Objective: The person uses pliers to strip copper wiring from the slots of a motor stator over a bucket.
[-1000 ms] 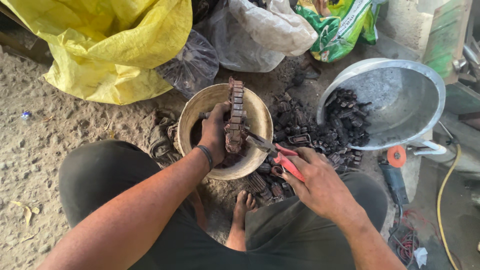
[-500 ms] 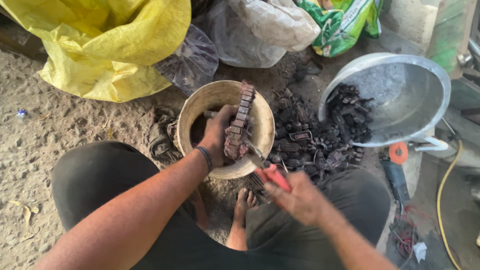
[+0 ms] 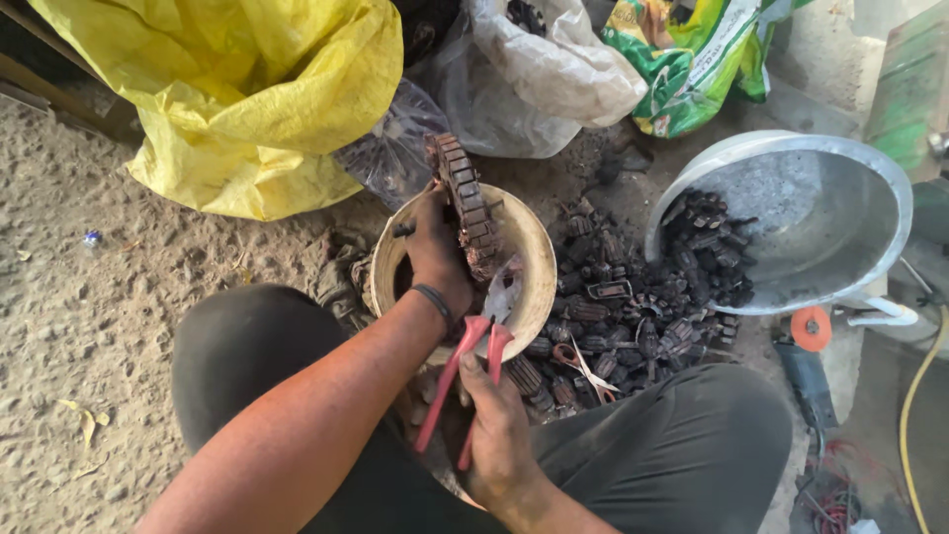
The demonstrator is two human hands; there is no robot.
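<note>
My left hand (image 3: pixel 436 252) grips a long rusty notched metal piece (image 3: pixel 463 198) and holds it upright over a round cream bucket (image 3: pixel 539 259) on the ground between my knees. My right hand (image 3: pixel 497 427) is closed on the red handles of a pair of pliers (image 3: pixel 463 381). The pliers' jaws point up to the lower end of the metal piece, at the bucket's near rim. A dark band circles my left wrist.
A pile of dark scrap metal parts (image 3: pixel 618 316) lies to the right of the bucket. Behind the pile leans a tilted metal basin (image 3: pixel 820 213) holding more parts. A yellow sack (image 3: pixel 237 89), clear plastic bags (image 3: pixel 534 79) and a green bag (image 3: pixel 692 59) stand at the back. An angle grinder (image 3: pixel 806 366) lies at right.
My right hand with the red pliers has dropped down and to the left, and now reaches the piece from below. The metal piece leans further to the left.
</note>
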